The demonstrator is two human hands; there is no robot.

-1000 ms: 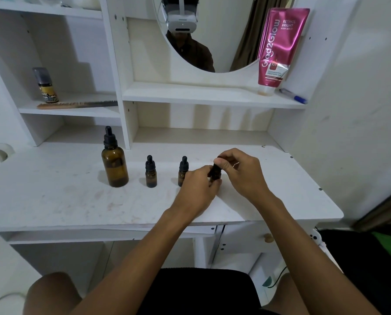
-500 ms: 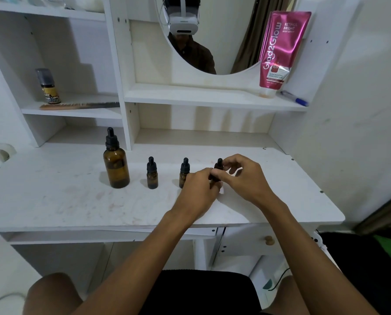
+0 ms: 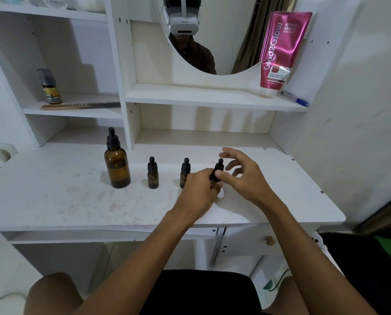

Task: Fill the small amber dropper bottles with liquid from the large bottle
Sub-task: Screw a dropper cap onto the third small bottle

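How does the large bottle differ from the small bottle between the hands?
The large bottle is far taller and wider than the held small bottle. The large bottle stands untouched on the desk; the small one is gripped by the left hand, the right hand touching its cap. The large bottle's amber body shows; the small one's is hidden. Both wear black dropper caps.

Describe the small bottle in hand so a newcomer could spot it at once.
On the white desk under the oval mirror, four amber bottles line up. It is the rightmost one, the only one held: the left hand grips its body, and the right hand touches its black cap with the thumb.
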